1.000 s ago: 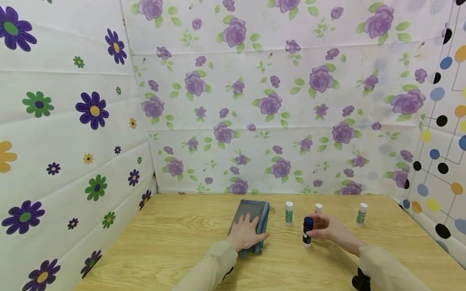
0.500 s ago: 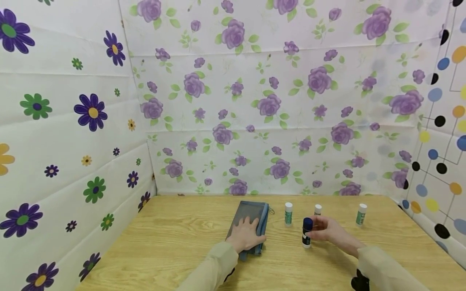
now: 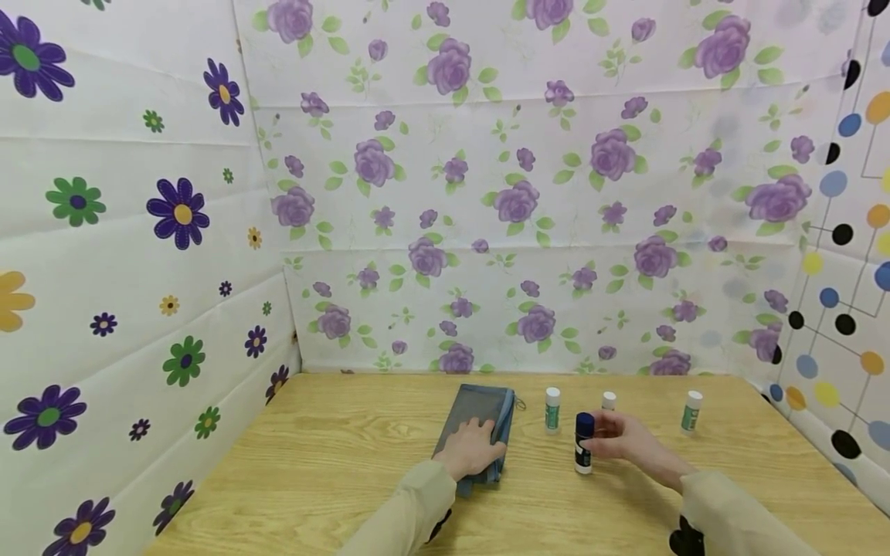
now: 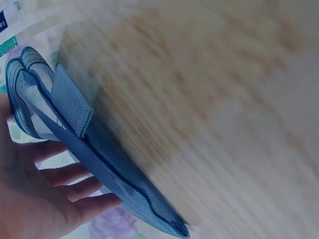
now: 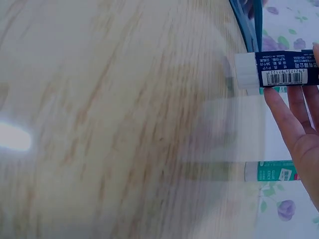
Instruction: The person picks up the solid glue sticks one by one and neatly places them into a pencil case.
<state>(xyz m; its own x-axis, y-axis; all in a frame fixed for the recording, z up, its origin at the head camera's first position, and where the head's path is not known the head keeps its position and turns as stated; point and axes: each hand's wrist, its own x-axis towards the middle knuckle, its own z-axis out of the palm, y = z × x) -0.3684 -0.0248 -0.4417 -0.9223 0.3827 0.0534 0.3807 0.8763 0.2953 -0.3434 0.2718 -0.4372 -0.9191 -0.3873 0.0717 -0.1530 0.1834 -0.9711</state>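
Right hand pinches a navy-capped, white-based glue stick (barcode on its label); left hand lies spread on a blue mesh pouch.

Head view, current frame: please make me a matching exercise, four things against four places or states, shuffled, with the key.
1. Blue-capped stick
2. Mesh pouch
3. Rightmost white-capped stick
4. Purple-rose sheet

A. Under the left hand
B. Hanging behind the table
C. Held in the right hand
D. Standing on the table, untouched

Pairs: 1-C, 2-A, 3-D, 4-B
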